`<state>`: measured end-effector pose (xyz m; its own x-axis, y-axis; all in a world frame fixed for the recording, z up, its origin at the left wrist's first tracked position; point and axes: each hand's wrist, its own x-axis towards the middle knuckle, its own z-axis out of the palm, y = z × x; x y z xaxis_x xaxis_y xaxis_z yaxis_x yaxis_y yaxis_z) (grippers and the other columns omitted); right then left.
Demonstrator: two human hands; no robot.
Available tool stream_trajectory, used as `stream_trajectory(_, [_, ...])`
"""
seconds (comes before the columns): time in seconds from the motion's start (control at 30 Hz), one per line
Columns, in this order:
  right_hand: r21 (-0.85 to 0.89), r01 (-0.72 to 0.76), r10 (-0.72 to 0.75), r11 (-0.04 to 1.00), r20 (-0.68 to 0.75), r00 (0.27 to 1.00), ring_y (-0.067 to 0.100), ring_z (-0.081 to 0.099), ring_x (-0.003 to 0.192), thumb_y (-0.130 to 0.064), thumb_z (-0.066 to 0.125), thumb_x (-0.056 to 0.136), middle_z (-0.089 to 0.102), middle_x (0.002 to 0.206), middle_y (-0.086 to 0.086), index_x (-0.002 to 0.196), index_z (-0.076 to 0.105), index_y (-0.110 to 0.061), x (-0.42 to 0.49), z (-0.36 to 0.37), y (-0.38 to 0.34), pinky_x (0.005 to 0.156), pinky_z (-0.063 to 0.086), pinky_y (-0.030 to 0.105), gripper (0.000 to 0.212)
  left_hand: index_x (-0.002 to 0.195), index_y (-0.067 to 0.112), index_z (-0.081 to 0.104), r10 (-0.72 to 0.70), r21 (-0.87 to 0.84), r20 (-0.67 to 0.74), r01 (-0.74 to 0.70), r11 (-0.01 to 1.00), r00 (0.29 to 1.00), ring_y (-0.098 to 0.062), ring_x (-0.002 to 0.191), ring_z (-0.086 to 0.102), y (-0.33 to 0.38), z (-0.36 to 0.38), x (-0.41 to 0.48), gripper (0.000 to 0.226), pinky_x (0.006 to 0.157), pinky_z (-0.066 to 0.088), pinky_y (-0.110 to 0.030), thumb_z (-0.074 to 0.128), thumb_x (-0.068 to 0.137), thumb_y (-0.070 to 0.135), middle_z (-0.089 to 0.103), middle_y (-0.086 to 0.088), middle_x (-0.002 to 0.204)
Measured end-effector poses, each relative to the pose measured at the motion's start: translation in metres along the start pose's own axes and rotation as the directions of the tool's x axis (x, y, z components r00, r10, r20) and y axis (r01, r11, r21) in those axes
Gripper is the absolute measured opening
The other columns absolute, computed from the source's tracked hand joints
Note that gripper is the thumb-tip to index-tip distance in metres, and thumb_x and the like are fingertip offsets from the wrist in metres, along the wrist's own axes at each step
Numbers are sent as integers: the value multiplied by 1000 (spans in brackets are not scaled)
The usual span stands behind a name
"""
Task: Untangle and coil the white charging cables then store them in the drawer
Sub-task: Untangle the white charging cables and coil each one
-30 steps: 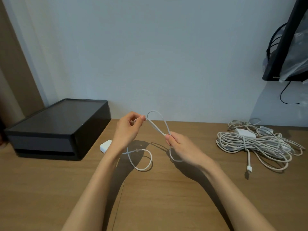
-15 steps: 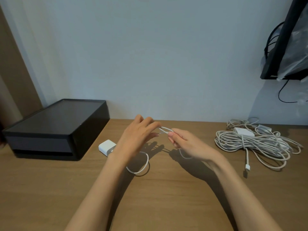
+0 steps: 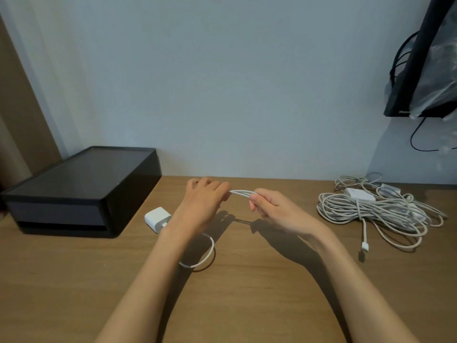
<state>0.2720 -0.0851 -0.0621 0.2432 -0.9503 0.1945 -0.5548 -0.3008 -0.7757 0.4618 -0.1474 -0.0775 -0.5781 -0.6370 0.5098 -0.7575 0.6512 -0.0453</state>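
Pale wall backs a wooden table [image 3: 247, 305], and I take the black drawer box [image 3: 81, 191] at its far left as my landmark. Just right of the box lies a white charger brick [image 3: 157, 218]. Further right, above the table, I have my left hand [image 3: 202, 204] and right hand [image 3: 274, 209] each pinched shut on a folded bundle of the thin white cable [image 3: 243, 193] stretched between them; its slack loops onto the table below my left wrist. Farthest from the box sits a tangled cable heap [image 3: 376, 214]. I judge the cable light, limp and springy; best gripped at the folds.
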Motion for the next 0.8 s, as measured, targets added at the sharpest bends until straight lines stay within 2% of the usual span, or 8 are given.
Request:
stream_trajectory(0.1, [-299, -11, 9, 954, -10, 1000, 12, 40, 57, -38, 36, 102, 46, 63, -6, 89, 53, -26, -1, 2, 6, 58, 31, 33, 25, 92, 23, 36, -41, -27, 118, 45, 999, 992, -21, 76, 45, 0, -4, -2, 18, 70, 43, -33, 48, 91, 10, 51, 0, 91])
stream_trajectory(0.23, [-351, 22, -36, 936, -32, 999, 13, 46, 60, -44, 32, 101, 57, 72, -1, 94, 48, -28, -2, 16, 0, 56, 34, 33, 24, 100, 18, 46, -6, -49, 128, 12, 999, 992, -19, 80, 45, 4, -9, -4, 17, 68, 45, -31, 52, 88, 8, 49, -1, 95])
stream_trajectory(0.33, [-387, 10, -30, 922, -46, 999, 10, 41, 56, -37, 30, 103, 51, 67, -6, 92, 50, -26, -1, 20, -3, 52, 30, 23, 25, 102, 18, 50, 21, -60, 132, -13, 998, 991, -17, 81, 46, 6, -7, -2, 11, 71, 49, -33, 52, 91, 15, 50, 0, 97])
stream_trajectory(0.4, [-364, 2, -38, 932, -93, 995, 8, 37, 52, -32, 33, 103, 46, 61, -8, 87, 51, -24, -1, 16, -3, 48, 29, 20, 25, 101, 18, 51, -34, -177, 111, 53, 983, 993, -16, 77, 49, 7, -8, 0, 12, 69, 49, -34, 46, 97, 28, 52, 1, 92])
stream_trajectory(0.53, [-172, 6, -78, 985, -419, 904, 3, 31, 49, -20, 41, 101, 40, 57, -9, 76, 50, -22, 6, 3, 6, 49, 25, 22, 27, 103, 19, 56, -208, -561, 64, 208, 801, 976, -4, 65, 48, 0, -17, -2, 24, 61, 38, -26, 42, 97, 37, 53, 7, 73])
stream_trajectory(0.63, [145, 17, 76, 989, -613, 787, 6, 27, 49, -16, 41, 100, 31, 54, -10, 73, 47, -20, 13, -3, 12, 49, 22, 25, 28, 89, 25, 65, -280, -661, 26, 227, 716, 960, -5, 64, 49, -10, -20, -5, 28, 64, 38, -28, 39, 100, 30, 59, 0, 73])
stream_trajectory(0.73, [515, 91, 288, 852, -608, 740, 2, 21, 37, -16, 36, 103, 27, 45, -12, 76, 45, -17, 13, -7, 11, 36, 17, 17, 28, 84, 32, 64, -363, -676, 15, 277, 683, 932, -10, 53, 45, -16, -21, -5, 28, 52, 35, -24, 41, 100, 28, 60, -17, 73])
stream_trajectory(0.8, [644, 137, 355, 752, -572, 740, 1, 18, 34, -16, 33, 104, 26, 43, -12, 77, 44, -16, 12, -8, 8, 33, 13, 15, 28, 84, 30, 64, -405, -716, 19, 295, 633, 914, -8, 46, 41, -15, -22, -5, 25, 44, 29, -17, 43, 99, 29, 56, -16, 66])
